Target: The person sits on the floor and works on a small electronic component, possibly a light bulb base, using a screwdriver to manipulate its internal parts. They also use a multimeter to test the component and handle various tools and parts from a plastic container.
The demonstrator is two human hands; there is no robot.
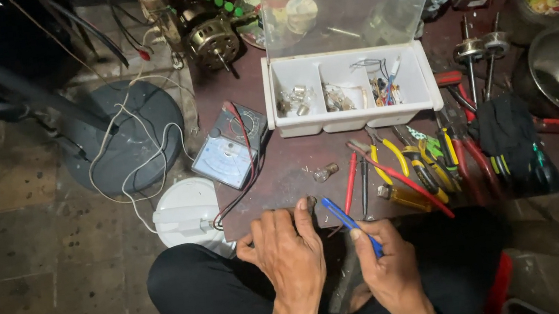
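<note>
The fingers (365,235) of the right hand (391,270) are closed round a blue-handled tool (346,221), which is held slanting over the near edge of the worktop (281,171). The fingers of the left hand (290,254) are bent narrow, and a small metal part (311,202) is touched by the thumb at that same edge. A small bulb (325,172) is seen just beyond. A white compartment box (350,89) is set mid-worktop, a meter (229,148) at the left edge, pliers and screwdrivers (421,169) toward the right.
</note>
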